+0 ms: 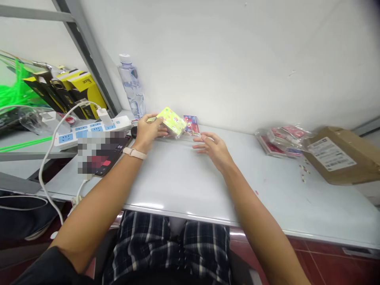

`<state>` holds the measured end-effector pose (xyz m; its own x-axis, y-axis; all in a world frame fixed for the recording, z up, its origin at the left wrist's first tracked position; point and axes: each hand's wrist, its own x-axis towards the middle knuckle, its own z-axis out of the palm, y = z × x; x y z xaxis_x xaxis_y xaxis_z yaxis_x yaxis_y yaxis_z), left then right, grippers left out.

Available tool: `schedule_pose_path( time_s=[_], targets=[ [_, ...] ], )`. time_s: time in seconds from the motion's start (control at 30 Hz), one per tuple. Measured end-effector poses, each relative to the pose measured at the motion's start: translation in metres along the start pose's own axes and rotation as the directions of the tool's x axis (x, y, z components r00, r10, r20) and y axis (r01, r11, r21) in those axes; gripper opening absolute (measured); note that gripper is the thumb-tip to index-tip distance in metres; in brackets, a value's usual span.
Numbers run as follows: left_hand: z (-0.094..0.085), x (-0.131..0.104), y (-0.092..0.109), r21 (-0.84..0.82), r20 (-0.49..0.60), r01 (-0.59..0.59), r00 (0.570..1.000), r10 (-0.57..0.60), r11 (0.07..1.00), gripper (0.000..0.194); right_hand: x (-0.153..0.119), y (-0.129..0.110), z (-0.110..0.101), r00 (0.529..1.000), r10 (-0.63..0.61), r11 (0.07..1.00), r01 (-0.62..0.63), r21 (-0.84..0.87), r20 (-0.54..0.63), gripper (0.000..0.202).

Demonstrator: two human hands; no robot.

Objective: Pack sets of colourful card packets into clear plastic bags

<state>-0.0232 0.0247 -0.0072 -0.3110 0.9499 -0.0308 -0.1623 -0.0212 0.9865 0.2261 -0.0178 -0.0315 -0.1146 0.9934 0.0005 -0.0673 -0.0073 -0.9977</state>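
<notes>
Yellow-green packet [171, 120]: at the back of the desk [184, 174], near the wall [225, 59], tilted, its left end in the left hand [147, 132]; whether its underside touches the desk I cannot tell.
Left fingers [160, 132]: closed about the packet's left end, thumb over the printed top, the others lower down.
Right hand [218, 150]: apart from the packet, with nothing showing in its grasp; its fingers are spread wide and point toward the packet.
Weight: probably light, manageable in one hand.
Stiffness: flat faces and straight edges suggest card-like firmness inside; the clear wrapping looks loose and likely to give.
Slip: shiny plastic may slide under dry fingertips, so a broad pinch should serve better.
Fragility: probably sturdy, though corners might crease and the wrapping tear if pulled hard.
Best hold: across two opposite edges, or thumb on top with fingers beneath; the free right end suits the right hand.
Blue-red packet [191, 123]: just beside that right end, close enough to be nudged.
Water bottle [132, 85]: stands behind the left hand, near enough to knock.
</notes>
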Motion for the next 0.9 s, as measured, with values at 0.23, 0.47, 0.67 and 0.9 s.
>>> schedule_pose_path(
  time_s=[0.23, 0.47, 0.67, 0.9],
  targets=[
    [-0.001, 0.005, -0.007, 0.001, -0.059, -0.048, 0.997, 0.048, 0.999, 0.065, 0.001, -0.002, -0.002, 1.000, 0.005, 1.000, -0.004, 0.023, -0.026, 0.050],
    [-0.007, 0.012, -0.018, 0.378, -0.026, -0.168, 0.981, 0.192, 0.911, 0.067, 0.005, -0.002, -0.011, 0.996, -0.023, 0.998, 0.019, -0.052, -0.084, 0.044],
    [-0.007, 0.004, -0.014, 0.660, 0.034, -0.274, 0.941, 0.336, 0.699, 0.068, 0.015, -0.011, -0.049, 0.888, -0.141, 0.990, 0.119, -0.078, -0.438, 0.029],
    [-0.001, -0.017, -0.015, 0.744, 0.213, -0.509, 0.794, 0.569, 0.432, 0.058, 0.020, -0.021, -0.119, 0.553, -0.018, 0.986, 0.148, 0.077, -0.833, 0.018]
  ],
)
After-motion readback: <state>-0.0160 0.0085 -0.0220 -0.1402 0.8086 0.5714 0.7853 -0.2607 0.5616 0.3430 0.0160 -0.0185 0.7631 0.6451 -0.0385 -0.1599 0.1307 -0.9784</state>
